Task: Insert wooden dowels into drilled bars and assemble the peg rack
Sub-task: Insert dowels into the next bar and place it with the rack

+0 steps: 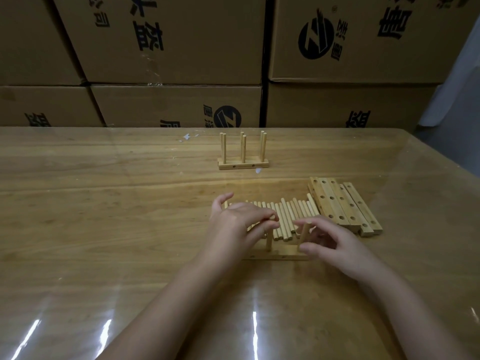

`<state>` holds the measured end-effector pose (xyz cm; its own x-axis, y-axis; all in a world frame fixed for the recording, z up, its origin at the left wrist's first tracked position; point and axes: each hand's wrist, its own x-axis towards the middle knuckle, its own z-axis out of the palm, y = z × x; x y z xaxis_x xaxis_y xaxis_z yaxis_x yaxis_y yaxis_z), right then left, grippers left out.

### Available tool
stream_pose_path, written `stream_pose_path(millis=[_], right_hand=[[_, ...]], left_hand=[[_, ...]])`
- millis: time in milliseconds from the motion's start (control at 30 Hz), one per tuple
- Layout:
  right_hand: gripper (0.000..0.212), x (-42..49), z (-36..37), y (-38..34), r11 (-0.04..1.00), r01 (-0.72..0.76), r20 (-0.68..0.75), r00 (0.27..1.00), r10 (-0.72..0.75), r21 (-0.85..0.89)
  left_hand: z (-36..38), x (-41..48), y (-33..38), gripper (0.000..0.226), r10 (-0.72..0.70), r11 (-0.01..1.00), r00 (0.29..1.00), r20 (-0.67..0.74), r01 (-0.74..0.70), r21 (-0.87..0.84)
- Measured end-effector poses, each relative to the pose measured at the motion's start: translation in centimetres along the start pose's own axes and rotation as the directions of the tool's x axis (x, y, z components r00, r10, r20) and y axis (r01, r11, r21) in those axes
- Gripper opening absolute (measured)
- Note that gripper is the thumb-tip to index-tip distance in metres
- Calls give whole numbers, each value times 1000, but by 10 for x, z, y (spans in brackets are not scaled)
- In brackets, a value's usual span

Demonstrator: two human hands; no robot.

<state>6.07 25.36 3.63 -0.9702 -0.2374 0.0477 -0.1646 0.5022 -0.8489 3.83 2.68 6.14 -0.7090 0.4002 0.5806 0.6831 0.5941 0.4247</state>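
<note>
A drilled wooden bar (281, 255) lies flat in front of me with two dowels standing in it. My left hand (233, 224) pinches the top of the left upright dowel (268, 241). My right hand (335, 242) has its fingers curled around the right upright dowel (304, 233). Behind them lies a row of several loose dowels (288, 213). A stack of several drilled bars (342, 203) sits to the right of that row. A finished peg rack (243, 154) with upright dowels stands farther back.
The wooden table (104, 203) is covered by a glossy clear sheet. Stacked cardboard boxes (168, 48) form a wall behind the table's far edge. The table's right edge (446, 162) runs diagonally at the far right.
</note>
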Motion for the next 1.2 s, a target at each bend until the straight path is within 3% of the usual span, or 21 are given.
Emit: stream_pose_path(millis=[267,567,1200], right_hand=[[31,-8,6,-26,942,281,-239,942,-234,182],[19,-3,16,-25,941,272,-288,934,-209,199],[22,-2,15,-21,908,248,-293,944,-150,337]], left_hand=[[2,-1,-4,35,22,1000,1000,11,-22,-4],[4,-1,-4,34,34,999,999,-14,-35,-8],[3,-3,-6,36,36,999,999,8,-37,13]])
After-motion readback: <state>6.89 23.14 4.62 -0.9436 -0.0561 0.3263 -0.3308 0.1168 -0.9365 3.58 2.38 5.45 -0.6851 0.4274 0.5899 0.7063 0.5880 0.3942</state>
